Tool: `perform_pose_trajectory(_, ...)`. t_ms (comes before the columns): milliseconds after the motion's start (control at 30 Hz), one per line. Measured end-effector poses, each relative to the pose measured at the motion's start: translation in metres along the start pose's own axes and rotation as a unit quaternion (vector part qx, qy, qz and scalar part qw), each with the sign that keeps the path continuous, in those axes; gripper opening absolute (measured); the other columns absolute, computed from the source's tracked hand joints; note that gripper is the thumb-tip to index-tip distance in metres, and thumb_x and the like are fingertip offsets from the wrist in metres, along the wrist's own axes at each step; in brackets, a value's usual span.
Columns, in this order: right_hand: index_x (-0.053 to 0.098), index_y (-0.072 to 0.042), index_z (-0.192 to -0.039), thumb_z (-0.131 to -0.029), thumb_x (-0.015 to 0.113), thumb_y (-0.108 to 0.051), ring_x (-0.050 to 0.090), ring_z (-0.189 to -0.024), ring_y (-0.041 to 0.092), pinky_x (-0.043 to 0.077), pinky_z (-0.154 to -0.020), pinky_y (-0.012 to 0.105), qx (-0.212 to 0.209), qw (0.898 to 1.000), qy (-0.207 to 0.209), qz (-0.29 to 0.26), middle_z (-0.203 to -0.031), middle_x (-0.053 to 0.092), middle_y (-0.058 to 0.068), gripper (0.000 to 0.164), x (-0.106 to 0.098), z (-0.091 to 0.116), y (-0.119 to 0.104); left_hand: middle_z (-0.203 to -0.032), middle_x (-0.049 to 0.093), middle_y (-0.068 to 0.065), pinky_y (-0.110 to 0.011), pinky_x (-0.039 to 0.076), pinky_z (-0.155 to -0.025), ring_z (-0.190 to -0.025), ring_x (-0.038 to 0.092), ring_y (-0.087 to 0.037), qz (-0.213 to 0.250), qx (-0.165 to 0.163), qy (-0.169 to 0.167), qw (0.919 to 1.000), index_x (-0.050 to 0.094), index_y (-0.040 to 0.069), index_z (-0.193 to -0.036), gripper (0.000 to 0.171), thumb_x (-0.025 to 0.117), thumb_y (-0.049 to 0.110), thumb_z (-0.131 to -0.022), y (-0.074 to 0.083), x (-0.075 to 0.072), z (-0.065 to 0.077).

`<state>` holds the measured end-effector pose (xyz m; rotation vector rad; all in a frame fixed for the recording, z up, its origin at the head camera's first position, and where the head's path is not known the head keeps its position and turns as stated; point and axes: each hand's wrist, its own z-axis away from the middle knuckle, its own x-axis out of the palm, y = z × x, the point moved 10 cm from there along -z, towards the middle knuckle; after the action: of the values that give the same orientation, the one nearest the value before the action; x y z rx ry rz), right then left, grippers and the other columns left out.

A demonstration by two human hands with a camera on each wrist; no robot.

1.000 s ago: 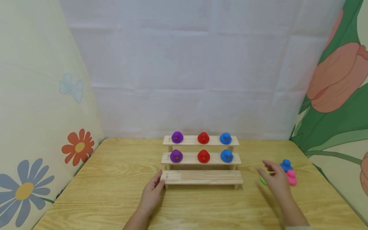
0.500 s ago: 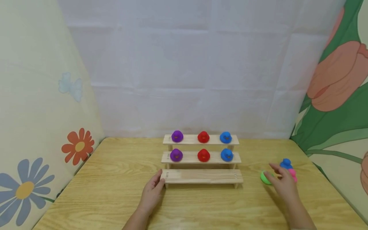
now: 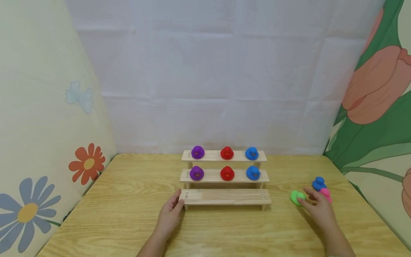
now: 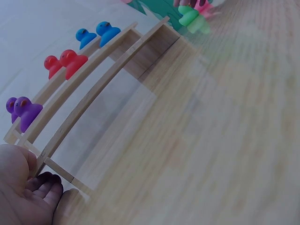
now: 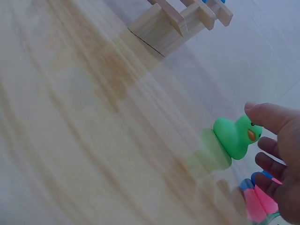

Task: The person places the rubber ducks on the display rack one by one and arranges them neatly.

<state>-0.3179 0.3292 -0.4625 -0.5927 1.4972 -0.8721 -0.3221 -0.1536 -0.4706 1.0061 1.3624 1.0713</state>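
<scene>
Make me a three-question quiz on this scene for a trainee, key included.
1. Multiple choice: which ducks stand midway along the upper two shelves of the wooden rack? A) purple B) red C) blue
2. True or false: the right hand is nearer the green duck than the left hand is.
3. Fill in: in the head view, just beyond the pink duck on the table sits a ___ duck.

Key: 1. B, the red ducks. 2. True. 3. Blue.

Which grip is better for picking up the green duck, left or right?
Right, I think. The right grip is empty and close by the green duck, while the left grip holds the left end of the wooden shelf, farther away.
</scene>
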Motion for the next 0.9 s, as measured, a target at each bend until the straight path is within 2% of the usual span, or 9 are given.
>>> perform_pose_trajectory(300,0.045,0.008,-0.139,-0.094,0.067,-0.024,0.056,-0.118,0.048,0.053,-0.097,0.054,-0.063,0.998,0.016,0.018,-0.137,0.051,0.032,0.059,0.0009,0.0024,-0.0050,-0.157,0.028,-0.025,-0.052,0.025,-0.121,-0.146,0.026,-0.041,-0.003,0.005,-0.003,1.0000,0.030,-0.005,-0.149,0.051,0.043,0.015,-0.104,0.0013,-0.0012,-0.0003)
perform_pose_trajectory(600,0.045,0.006,-0.140,-0.094,0.066,-0.026,0.058,-0.116,0.046,0.050,-0.099,0.058,-0.064,0.997,0.022,0.039,-0.135,0.053,0.031,0.059,0.0014,0.0005,-0.0010,-0.157,0.029,-0.024,-0.052,0.026,-0.121,-0.146,0.028,-0.040,-0.006,0.001,-0.002,1.0000,0.031,-0.005,-0.149,0.051,0.044,0.015,-0.104,0.0016,-0.0001,0.0008)
perform_pose_trajectory(900,0.045,0.004,-0.141,-0.095,0.065,-0.030,0.056,-0.118,0.044,0.047,-0.100,0.059,-0.037,0.998,0.017,0.041,-0.133,0.055,0.030,0.061,0.0024,-0.0024,0.0039,-0.157,0.029,-0.025,-0.052,0.025,-0.121,-0.146,0.026,-0.040,0.001,0.001,-0.002,1.0000,0.030,-0.005,-0.149,0.051,0.044,0.014,-0.104,0.0027,-0.0007,0.0018)
